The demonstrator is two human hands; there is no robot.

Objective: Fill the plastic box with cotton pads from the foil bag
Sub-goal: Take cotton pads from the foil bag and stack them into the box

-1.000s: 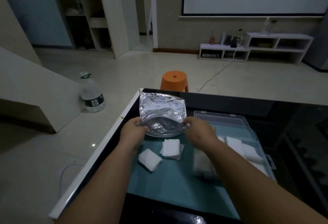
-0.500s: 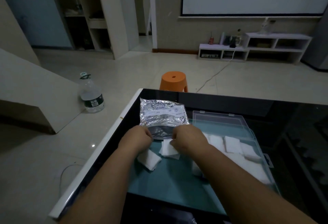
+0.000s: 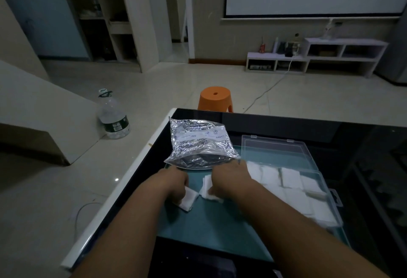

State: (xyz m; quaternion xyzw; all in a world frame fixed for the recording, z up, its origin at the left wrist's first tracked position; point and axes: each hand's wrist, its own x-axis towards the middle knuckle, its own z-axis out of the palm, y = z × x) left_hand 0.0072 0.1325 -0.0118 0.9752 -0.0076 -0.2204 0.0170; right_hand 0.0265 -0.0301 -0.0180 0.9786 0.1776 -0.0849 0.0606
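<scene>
While the crinkled silver foil bag (image 3: 199, 143) lay open-mouthed on the dark glass surface (image 3: 286, 128), the left hand (image 3: 174, 182) curled down, its grip pinching a soft white square cotton pad (image 3: 187, 199). Beside it, the right hand (image 3: 229, 178) pressed onto a small pad stack (image 3: 208, 188). Light and floppy, pads seemed best taken by their edges. Rightmost, the clear plastic box (image 3: 326, 189) held pad rows.

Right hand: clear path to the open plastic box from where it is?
Probably yes. The right hand rests on loose cotton pads on the teal mat, right beside the plastic box, whose lid is folded back; nothing lies between them.
</scene>
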